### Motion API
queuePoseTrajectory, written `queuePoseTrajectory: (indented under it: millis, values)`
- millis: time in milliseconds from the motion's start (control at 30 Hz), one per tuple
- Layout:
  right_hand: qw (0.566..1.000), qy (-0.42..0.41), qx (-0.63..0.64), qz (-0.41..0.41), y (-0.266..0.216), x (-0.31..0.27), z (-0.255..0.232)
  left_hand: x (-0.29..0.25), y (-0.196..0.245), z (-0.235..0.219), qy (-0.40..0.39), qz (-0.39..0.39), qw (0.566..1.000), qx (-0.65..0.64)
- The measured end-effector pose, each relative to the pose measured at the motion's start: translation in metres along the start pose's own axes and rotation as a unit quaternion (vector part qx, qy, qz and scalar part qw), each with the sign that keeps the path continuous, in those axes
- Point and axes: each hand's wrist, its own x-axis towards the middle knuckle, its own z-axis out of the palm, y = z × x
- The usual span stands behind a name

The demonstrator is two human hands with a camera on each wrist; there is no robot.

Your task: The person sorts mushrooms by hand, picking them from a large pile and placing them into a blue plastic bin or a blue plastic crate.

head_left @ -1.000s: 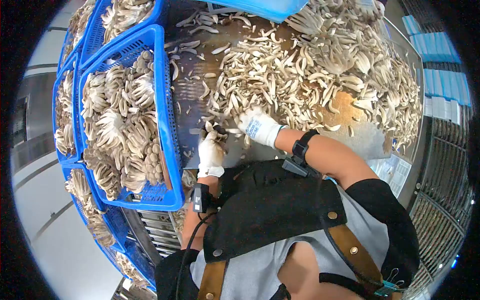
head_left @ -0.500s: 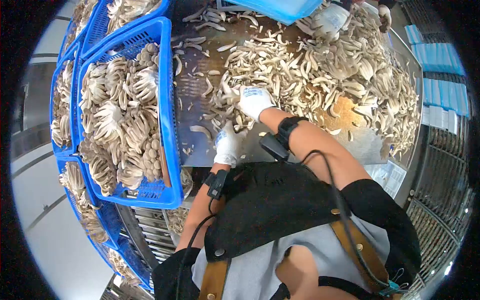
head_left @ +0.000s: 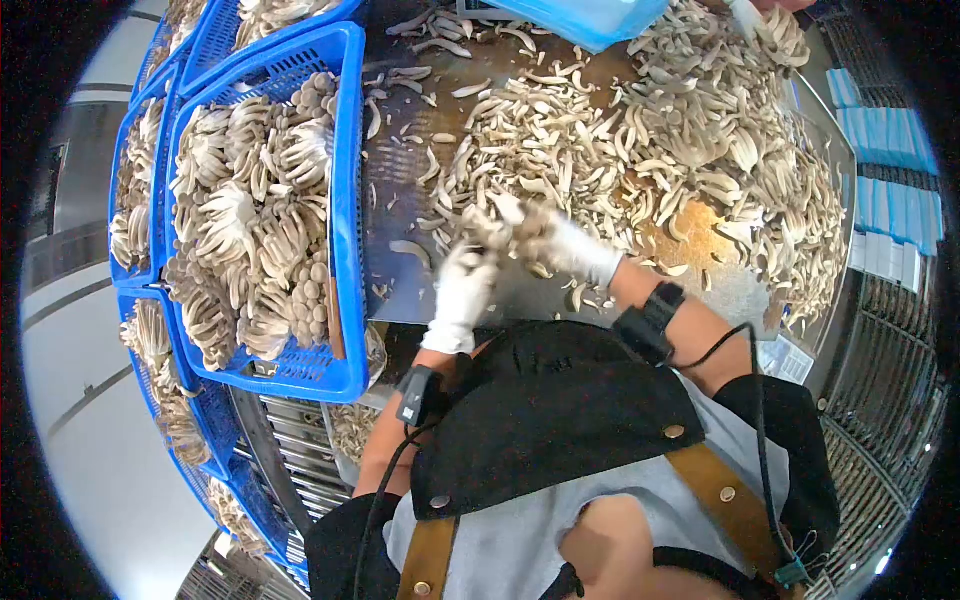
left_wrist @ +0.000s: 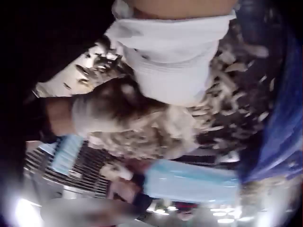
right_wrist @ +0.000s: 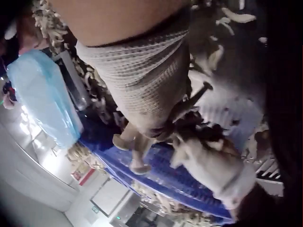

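Both white-gloved hands meet over the near edge of a steel table (head_left: pixel 392 205). My right hand (head_left: pixel 562 243) grips a pale mushroom cluster (head_left: pixel 497 222), blurred by motion. My left hand (head_left: pixel 464 283) reaches up from below and holds the same cluster at its base. In the right wrist view the right glove (right_wrist: pixel 142 90) curls around stems (right_wrist: pixel 135 144), with the left glove (right_wrist: pixel 213 166) just beside it. The left wrist view gives the left glove (left_wrist: pixel 165 56) over the cluster (left_wrist: pixel 156 135).
A large heap of loose mushrooms (head_left: pixel 660 150) covers the table beyond the hands. Blue crates (head_left: pixel 346 190) full of whole mushroom clusters stand to the left. A light blue bin (head_left: pixel 590 15) sits at the far edge. A roller conveyor (head_left: pixel 300 460) runs below.
My right hand came back from the heap toward the table edge with a cluster. The left hand rose to meet it, and both now hold the cluster together.
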Motion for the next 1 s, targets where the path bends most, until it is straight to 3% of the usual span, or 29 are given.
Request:
queuePoseTrajectory:
  millis: [33,67,100,133,200,233,267,367,400,433,467,533,600,633,667,700,733,767,800,833,867,900,967,1000]
  values:
    - [0.998,0.018,0.064,0.0,0.006,-0.01,0.01,-0.007,0.022,0.021,0.022,0.051,0.998,0.043]
    - [0.991,0.037,0.128,-0.002,0.013,-0.019,0.02,-0.003,0.016,0.027,0.0,0.071,0.985,0.155]
    - [0.992,0.053,0.114,-0.014,0.013,-0.024,0.022,0.003,0.009,0.032,-0.021,0.089,0.96,0.265]
    - [0.98,0.062,0.179,-0.053,0.035,-0.022,0.01,0.003,0.021,0.031,-0.105,0.086,0.976,0.167]
    - [0.982,0.012,-0.011,-0.188,0.033,-0.043,-0.016,0.0,0.039,0.037,-0.164,0.011,0.97,0.181]
    - [0.984,0.042,0.124,-0.122,0.038,-0.052,-0.025,-0.002,0.043,0.043,-0.196,-0.028,0.962,0.189]
    - [0.958,0.088,0.264,-0.069,0.044,-0.061,-0.034,-0.004,0.037,0.052,-0.242,-0.07,0.967,0.035]
    - [0.903,0.074,0.408,-0.109,0.076,-0.115,-0.126,-0.012,0.063,0.067,-0.286,-0.163,0.925,-0.188]
    - [0.939,0.221,0.207,-0.16,0.072,-0.148,-0.166,-0.016,0.072,0.073,-0.274,-0.157,0.917,-0.244]
    - [0.912,0.385,-0.01,-0.14,0.065,-0.18,-0.204,-0.018,0.071,0.075,-0.265,-0.153,0.913,-0.271]
    - [0.902,0.349,0.092,-0.237,0.055,-0.209,-0.254,-0.019,0.071,0.077,-0.256,-0.149,0.907,-0.298]
    - [0.835,0.211,0.303,-0.407,0.03,-0.266,-0.348,-0.017,0.055,0.075,-0.23,-0.169,0.922,-0.263]
    - [0.729,0.459,0.31,-0.401,-0.049,-0.279,-0.295,-0.017,0.044,0.066,-0.207,-0.192,0.936,-0.211]
    - [0.68,0.539,0.335,-0.368,-0.073,-0.265,-0.25,-0.015,0.03,0.061,-0.197,-0.177,0.939,-0.22]
    - [0.696,0.55,0.31,-0.342,-0.065,-0.246,-0.228,-0.014,0.011,0.053,-0.185,-0.159,0.942,-0.229]
    - [0.753,0.525,0.244,-0.314,-0.041,-0.215,-0.209,-0.016,0.0,0.046,-0.171,-0.146,0.944,-0.24]
    - [0.802,0.498,0.171,-0.282,-0.014,-0.179,-0.185,-0.026,0.016,0.036,-0.121,-0.158,0.959,-0.203]
    - [0.859,0.449,0.071,-0.235,0.015,-0.14,-0.161,-0.027,0.014,0.025,-0.089,-0.178,0.966,-0.167]
    - [0.902,0.382,-0.051,-0.196,0.035,-0.102,-0.133,-0.029,0.007,0.019,-0.043,-0.183,0.959,-0.21]
    - [0.92,0.295,-0.17,-0.193,0.047,-0.069,-0.104,-0.03,-0.004,0.014,0.002,-0.186,0.95,-0.252]
    - [0.735,0.195,-0.575,-0.301,0.019,-0.047,-0.057,-0.026,-0.025,-0.003,-0.021,-0.185,0.959,-0.212]
    - [0.719,0.108,-0.654,-0.211,0.016,-0.021,-0.032,-0.029,-0.014,-0.005,0.042,-0.202,0.946,-0.248]
    - [0.554,0.131,-0.77,-0.288,0.037,0.01,-0.01,-0.027,-0.037,-0.02,0.126,-0.115,0.949,-0.264]
    - [0.521,0.122,-0.799,-0.276,0.042,0.019,-0.011,-0.023,-0.048,-0.028,0.177,-0.115,0.944,-0.253]
